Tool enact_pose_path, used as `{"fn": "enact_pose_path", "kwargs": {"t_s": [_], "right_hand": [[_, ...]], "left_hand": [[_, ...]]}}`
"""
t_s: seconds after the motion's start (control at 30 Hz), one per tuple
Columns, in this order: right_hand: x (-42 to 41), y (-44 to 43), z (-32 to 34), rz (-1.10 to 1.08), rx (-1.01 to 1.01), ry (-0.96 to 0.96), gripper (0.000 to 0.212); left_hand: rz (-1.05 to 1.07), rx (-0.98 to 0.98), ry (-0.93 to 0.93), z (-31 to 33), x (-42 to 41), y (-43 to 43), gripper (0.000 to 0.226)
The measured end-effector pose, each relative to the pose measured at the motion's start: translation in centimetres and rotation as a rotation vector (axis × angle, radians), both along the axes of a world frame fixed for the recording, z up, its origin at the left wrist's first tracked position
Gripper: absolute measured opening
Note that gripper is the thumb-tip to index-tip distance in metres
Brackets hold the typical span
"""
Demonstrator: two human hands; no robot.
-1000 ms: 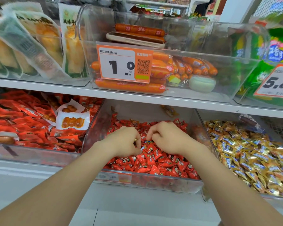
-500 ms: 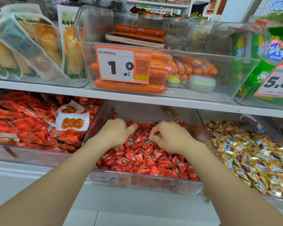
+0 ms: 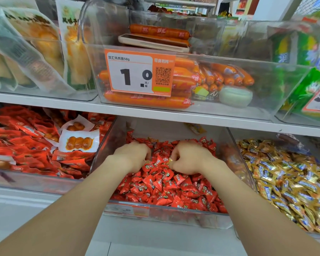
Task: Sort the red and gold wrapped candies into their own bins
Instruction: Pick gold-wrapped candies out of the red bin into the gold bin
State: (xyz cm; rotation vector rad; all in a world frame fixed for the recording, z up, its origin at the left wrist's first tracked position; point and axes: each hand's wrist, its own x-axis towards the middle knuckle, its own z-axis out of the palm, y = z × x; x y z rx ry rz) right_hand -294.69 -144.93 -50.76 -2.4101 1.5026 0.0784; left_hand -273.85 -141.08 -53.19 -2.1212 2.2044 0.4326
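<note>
1. My left hand [image 3: 132, 156] and right hand [image 3: 189, 160] lie knuckles-up, side by side but apart, on the heap of red candies [image 3: 164, 187] in the clear middle bin [image 3: 183, 217].
2. My left hand has its fingers curled down into the wrappers. I cannot tell whether they hold one.
3. My right hand is curled too, thumb and forefinger pinching a small gold candy [image 3: 170, 160] on the side facing my left hand.
4. To the right of my right hand, past a clear wall, the neighbouring bin [image 3: 233, 137] is heaped with gold candies [image 3: 294, 182].
5. To the left of my left hand, another bin holds flat red snack packets [image 3: 26, 145], with two white-backed packs on top.
6. Above and beyond both hands, the shelf [image 3: 155, 115] carries a clear bin of orange sausages [image 3: 146, 102]. A price tag [image 3: 139, 72] reading 1.0 hangs on its front, and a phone [image 3: 153, 41] lies flat near the top.
</note>
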Motion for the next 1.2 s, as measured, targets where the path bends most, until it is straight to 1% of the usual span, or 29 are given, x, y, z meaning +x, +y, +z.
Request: {"fn": "enact_pose_path", "kwargs": {"t_s": [0.07,0.17,0.27,0.33,0.43,0.47,0.57,0.67,0.73,0.77,0.9,1.0,1.07,1.13,1.2], "right_hand": [[-0.1,0.1,0.6,-0.05,-0.042,-0.093,0.04],[-0.3,0.1,1.2,-0.139,-0.097,-0.242,0.049],[-0.2,0.1,0.9,-0.107,-0.131,-0.296,0.048],[-0.2,0.0,0.5,-0.08,-0.15,-0.338,0.04],[0.2,-0.4,-0.1,-0.083,-0.127,-0.439,0.016],[0.4,-0.6,-0.4,-0.087,-0.125,-0.441,0.009],[1.4,-0.7,-1.0,-0.068,-0.198,-0.372,0.022],[3.0,-0.9,-1.2,-0.002,-0.262,-0.224,0.027],[4.0,-1.3,-1.3,0.033,-0.274,-0.163,0.03],[4.5,-1.6,-1.2,0.043,-0.271,-0.154,0.033],[6.6,-2.8,-1.6,0.078,-0.2,-0.106,0.046],[7.8,-3.3,-2.7,0.119,-0.186,-0.031,0.042],[8.2,-3.4,-3.1,0.113,-0.175,0.016,0.036],[8.3,-3.4,-3.3,0.085,-0.159,0.05,0.03],[8.1,-3.5,-3.2,0.048,-0.148,0.031,0.033]], "left_hand": [[-0.007,-0.017,0.02,0.1,-0.2,-0.2,0.006],[0.02,-0.026,0.131,0.4,0.0,-0.3,0.021],[0.074,-0.088,0.244,1.5,-0.1,0.2,0.03],[0.157,-0.175,0.351,2.6,-0.4,0.5,0.034],[0.282,-0.32,0.465,3.9,-0.8,1.3,0.045],[0.309,-0.335,0.49,4.2,-1.0,1.6,0.046],[0.363,-0.272,0.553,4.5,-1.6,2.9,0.035],[0.432,-0.205,0.634,3.5,-1.5,3.7,0.02],[0.429,-0.171,0.612,2.9,-1.3,4.0,0.006],[0.417,-0.151,0.584,2.8,-1.3,4.2,0.003],[0.405,-0.103,0.523,2.4,-1.1,4.5,0.024],[0.41,-0.108,0.413,2.3,-1.0,4.4,0.043],[0.408,-0.065,0.344,2.6,-1.1,4.5,0.044],[0.414,-0.011,0.349,2.9,-1.3,4.7,0.036],[0.422,0.014,0.354,2.9,-1.2,4.7,0.029]]}}
